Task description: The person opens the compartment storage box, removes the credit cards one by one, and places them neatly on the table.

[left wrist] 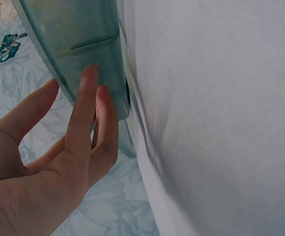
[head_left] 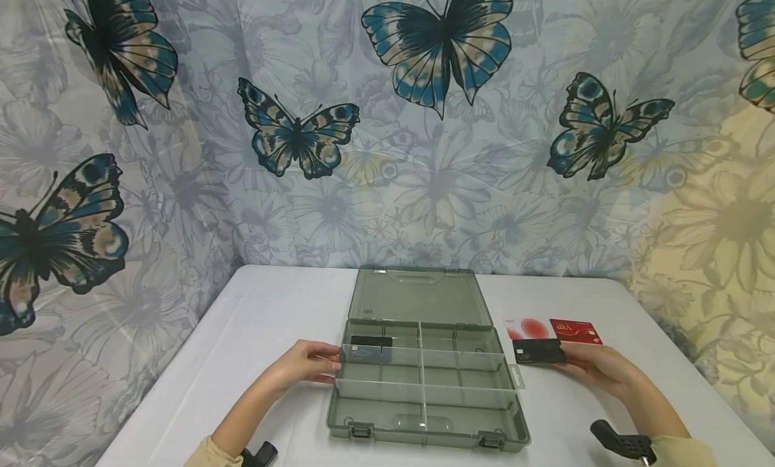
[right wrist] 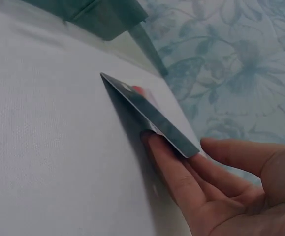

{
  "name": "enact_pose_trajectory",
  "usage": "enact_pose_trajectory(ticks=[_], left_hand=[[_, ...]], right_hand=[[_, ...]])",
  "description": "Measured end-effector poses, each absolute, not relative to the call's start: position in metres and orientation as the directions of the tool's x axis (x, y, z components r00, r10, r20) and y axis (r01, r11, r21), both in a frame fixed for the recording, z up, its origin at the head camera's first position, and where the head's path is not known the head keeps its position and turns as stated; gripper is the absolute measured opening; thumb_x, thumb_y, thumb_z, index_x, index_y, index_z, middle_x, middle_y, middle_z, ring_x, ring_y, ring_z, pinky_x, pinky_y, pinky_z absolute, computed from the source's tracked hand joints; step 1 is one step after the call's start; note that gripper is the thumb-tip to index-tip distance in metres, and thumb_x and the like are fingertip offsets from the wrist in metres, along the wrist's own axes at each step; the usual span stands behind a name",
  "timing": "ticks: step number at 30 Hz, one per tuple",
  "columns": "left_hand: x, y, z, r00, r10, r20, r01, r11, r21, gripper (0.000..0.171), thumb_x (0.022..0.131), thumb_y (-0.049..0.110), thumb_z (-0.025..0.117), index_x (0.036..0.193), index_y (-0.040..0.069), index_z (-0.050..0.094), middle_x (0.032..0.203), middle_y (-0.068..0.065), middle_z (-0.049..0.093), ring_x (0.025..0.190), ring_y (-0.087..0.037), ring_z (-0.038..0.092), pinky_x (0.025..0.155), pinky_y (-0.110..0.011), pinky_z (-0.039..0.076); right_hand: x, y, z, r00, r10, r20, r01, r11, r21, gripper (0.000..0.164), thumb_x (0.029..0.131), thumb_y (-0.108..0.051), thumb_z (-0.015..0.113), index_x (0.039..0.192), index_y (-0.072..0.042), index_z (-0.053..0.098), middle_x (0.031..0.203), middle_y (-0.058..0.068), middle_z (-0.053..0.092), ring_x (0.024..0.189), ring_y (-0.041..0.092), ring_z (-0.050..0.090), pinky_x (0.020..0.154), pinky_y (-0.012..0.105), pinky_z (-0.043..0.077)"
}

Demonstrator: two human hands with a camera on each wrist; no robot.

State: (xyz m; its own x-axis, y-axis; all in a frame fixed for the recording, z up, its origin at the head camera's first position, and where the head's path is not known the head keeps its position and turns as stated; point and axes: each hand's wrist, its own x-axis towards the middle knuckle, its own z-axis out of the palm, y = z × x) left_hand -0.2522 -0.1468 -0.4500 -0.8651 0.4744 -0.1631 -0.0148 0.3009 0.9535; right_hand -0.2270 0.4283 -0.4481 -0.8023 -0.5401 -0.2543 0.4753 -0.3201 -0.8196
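Observation:
A green see-through plastic case [head_left: 466,406] lies with its lid [head_left: 418,297] folded back, its tray split by clear dividers into several compartments. In the back left compartment rests a dark card [head_left: 371,342], partly behind a divider. My left hand [head_left: 307,361] touches the case's left side with extended fingers; in the left wrist view its thumb is at the rim. To the right of the case, my right hand [head_left: 596,367] pinches one end of a black VIP card [head_left: 535,351]. The right wrist view shows this card [right wrist: 147,113] tilted, with fingers under it.
Behind the black card, a red VIP card [head_left: 575,331] and a white card with a red circle [head_left: 533,328] lie on the white-covered table [head_left: 284,299]. A butterfly-print cloth [head_left: 424,204] hangs at the back and sides. Black latches [head_left: 361,429] line the case's front.

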Motion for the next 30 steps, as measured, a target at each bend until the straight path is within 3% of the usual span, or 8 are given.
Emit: enact_pose_trajectory(ticks=[5,11,15,17,20,23,30], left_hand=[[-0.252,-0.146,-0.45,-0.866,0.473,-0.162,-0.013,0.303,0.953,0.054,0.089,0.014,0.07,0.13,-0.016,0.051,0.116,-0.023,0.064,0.099,-0.027,0.07,0.083,-0.037,0.064],[-0.252,-0.147,-0.449,-0.864,0.477,-0.163,-0.013,0.302,0.953,0.055,0.089,0.015,0.07,0.13,-0.016,0.051,0.117,-0.024,0.064,0.1,-0.028,0.07,0.083,-0.037,0.064],[-0.252,-0.147,-0.45,-0.863,0.479,-0.161,-0.01,0.301,0.953,0.055,0.089,0.016,0.07,0.13,-0.016,0.051,0.118,-0.025,0.063,0.1,-0.028,0.07,0.083,-0.037,0.064],[-0.252,-0.147,-0.45,-0.863,0.479,-0.16,-0.011,0.3,0.954,0.055,0.089,0.016,0.07,0.13,-0.016,0.051,0.118,-0.025,0.063,0.1,-0.028,0.07,0.083,-0.037,0.064],[-0.252,-0.147,-0.45,-0.863,0.478,-0.162,-0.013,0.299,0.954,0.055,0.089,0.015,0.07,0.13,-0.016,0.051,0.118,-0.024,0.064,0.1,-0.028,0.07,0.083,-0.036,0.064],[-0.252,-0.146,-0.45,-0.864,0.477,-0.162,-0.012,0.301,0.953,0.054,0.089,0.015,0.07,0.13,-0.016,0.051,0.117,-0.024,0.064,0.1,-0.028,0.07,0.083,-0.036,0.064],[-0.252,-0.146,-0.449,-0.865,0.474,-0.162,-0.012,0.303,0.953,0.054,0.089,0.014,0.07,0.13,-0.016,0.051,0.118,-0.025,0.064,0.099,-0.028,0.07,0.083,-0.036,0.064]], right_hand=[[-0.226,0.426,-0.444,-0.837,-0.475,-0.272,0.393,-0.176,-0.902,0.048,0.108,-0.009,0.027,0.115,-0.022,0.073,0.12,-0.003,0.07,0.114,0.01,0.066,0.101,0.025,0.055],[-0.22,0.422,-0.437,-0.921,-0.256,-0.295,0.306,-0.002,-0.952,0.032,0.103,-0.01,0.046,0.106,-0.02,0.076,0.104,-0.007,0.074,0.098,0.005,0.071,0.087,0.024,0.061],[-0.217,0.422,-0.431,-0.935,-0.129,-0.331,0.326,0.059,-0.944,0.023,0.1,-0.011,0.053,0.106,-0.003,0.074,0.098,-0.005,0.074,0.089,0.006,0.072,0.083,0.027,0.063],[-0.217,0.422,-0.43,-0.937,-0.081,-0.341,0.333,0.093,-0.938,0.026,0.099,-0.011,0.054,0.111,0.008,0.069,0.097,-0.002,0.073,0.087,0.006,0.071,0.082,0.029,0.064],[-0.216,0.422,-0.429,-0.938,-0.055,-0.343,0.334,0.133,-0.933,0.036,0.1,-0.012,0.053,0.118,0.018,0.059,0.099,0.001,0.073,0.088,0.007,0.071,0.084,0.031,0.063],[-0.215,0.424,-0.429,-0.94,-0.068,-0.333,0.323,0.126,-0.938,0.038,0.101,-0.011,0.049,0.122,0.02,0.055,0.1,0.003,0.074,0.09,0.009,0.072,0.085,0.033,0.063],[-0.214,0.427,-0.429,-0.941,-0.105,-0.322,0.319,0.04,-0.947,0.029,0.102,-0.009,0.049,0.115,0.012,0.064,0.098,0.005,0.075,0.091,0.013,0.073,0.087,0.034,0.063]])
